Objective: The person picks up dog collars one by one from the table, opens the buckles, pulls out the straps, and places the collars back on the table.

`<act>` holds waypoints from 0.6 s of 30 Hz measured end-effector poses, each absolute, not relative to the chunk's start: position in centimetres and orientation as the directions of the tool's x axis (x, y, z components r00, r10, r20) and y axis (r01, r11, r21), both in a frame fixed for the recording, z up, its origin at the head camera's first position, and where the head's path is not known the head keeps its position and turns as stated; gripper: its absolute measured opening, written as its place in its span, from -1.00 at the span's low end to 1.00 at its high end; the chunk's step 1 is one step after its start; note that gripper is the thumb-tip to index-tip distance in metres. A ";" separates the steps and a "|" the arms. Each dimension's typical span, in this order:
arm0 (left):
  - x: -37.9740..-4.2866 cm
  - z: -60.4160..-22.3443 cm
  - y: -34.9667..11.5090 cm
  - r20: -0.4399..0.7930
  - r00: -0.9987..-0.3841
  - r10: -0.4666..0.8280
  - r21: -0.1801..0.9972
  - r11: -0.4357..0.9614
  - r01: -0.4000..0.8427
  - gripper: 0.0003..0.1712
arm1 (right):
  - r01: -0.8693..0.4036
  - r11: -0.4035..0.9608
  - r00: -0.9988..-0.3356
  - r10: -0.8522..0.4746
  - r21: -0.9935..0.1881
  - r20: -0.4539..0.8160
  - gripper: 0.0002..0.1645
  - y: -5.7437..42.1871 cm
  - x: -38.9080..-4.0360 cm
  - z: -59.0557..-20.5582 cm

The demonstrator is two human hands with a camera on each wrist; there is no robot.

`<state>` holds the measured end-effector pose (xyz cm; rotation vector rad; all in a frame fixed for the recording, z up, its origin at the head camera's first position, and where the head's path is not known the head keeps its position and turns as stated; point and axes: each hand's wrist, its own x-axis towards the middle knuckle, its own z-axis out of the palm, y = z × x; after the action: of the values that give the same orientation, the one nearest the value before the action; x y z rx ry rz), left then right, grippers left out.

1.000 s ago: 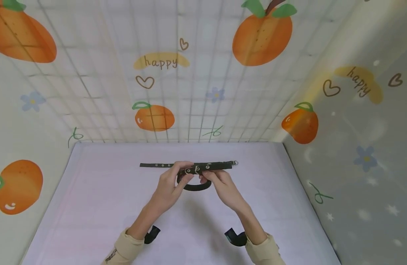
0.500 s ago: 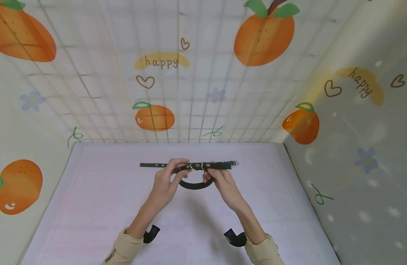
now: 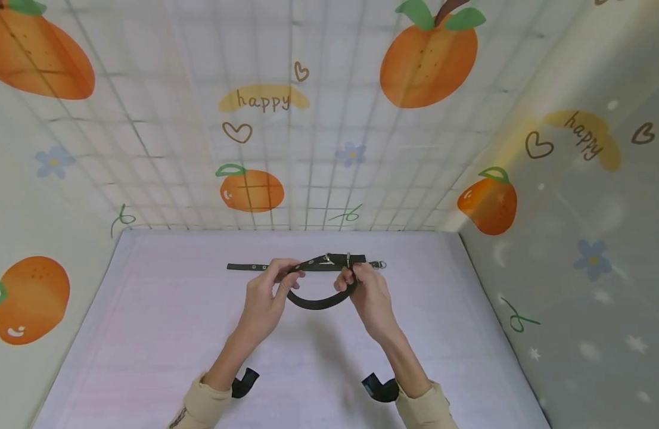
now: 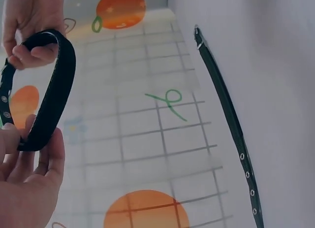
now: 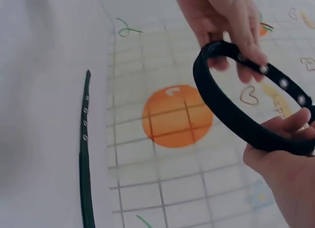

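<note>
A black pet collar (image 3: pixel 316 305), bent into a loop, is held up between both hands above the white table. My left hand (image 3: pixel 264 298) pinches its left bend between thumb and fingers. On the other side my right hand (image 3: pixel 373 301) grips the loop close to the metal buckle, with its fingers curled. The eyelet strap slants up to the buckle, and a free end sticks out to the right. In the right wrist view the metal eyelets show along the upper side of the collar (image 5: pixel 221 105). Fingers hide parts of both bends.
A second black collar (image 3: pixel 246 267) lies flat and straight on the table (image 3: pixel 163 333) behind the hands, its ring end to the right. Fabric printed with oranges (image 3: pixel 251 190) stands around the back and sides. Black wrist mounts (image 3: pixel 380 388) sit at both cuffs.
My right hand has shifted slightly right and up, its fingers more curled. The loop has widened, and the eyelet strap now tilts upward to the right; the left hand has moved little.
</note>
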<state>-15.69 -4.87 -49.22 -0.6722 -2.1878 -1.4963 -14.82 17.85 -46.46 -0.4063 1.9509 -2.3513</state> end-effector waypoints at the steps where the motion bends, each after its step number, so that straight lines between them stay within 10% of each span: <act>1: -15.7 -49.3 -4.9 0.571 -0.806 0.154 0.747 0.309 0.589 -0.74 | -0.127 -0.219 -0.964 -0.201 -0.967 0.172 -0.71 17.9 -14.9 -46.4; 18: -15.0 -48.9 -5.0 0.491 -0.859 0.146 0.812 0.281 0.512 -0.76 | -0.185 -0.386 -0.974 -0.048 -0.904 0.220 -0.62 17.7 -14.8 -46.5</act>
<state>-14.99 -4.95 -48.89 -0.5991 -2.2354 -1.6017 -14.80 17.68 -46.48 -0.3396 1.7834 -2.6650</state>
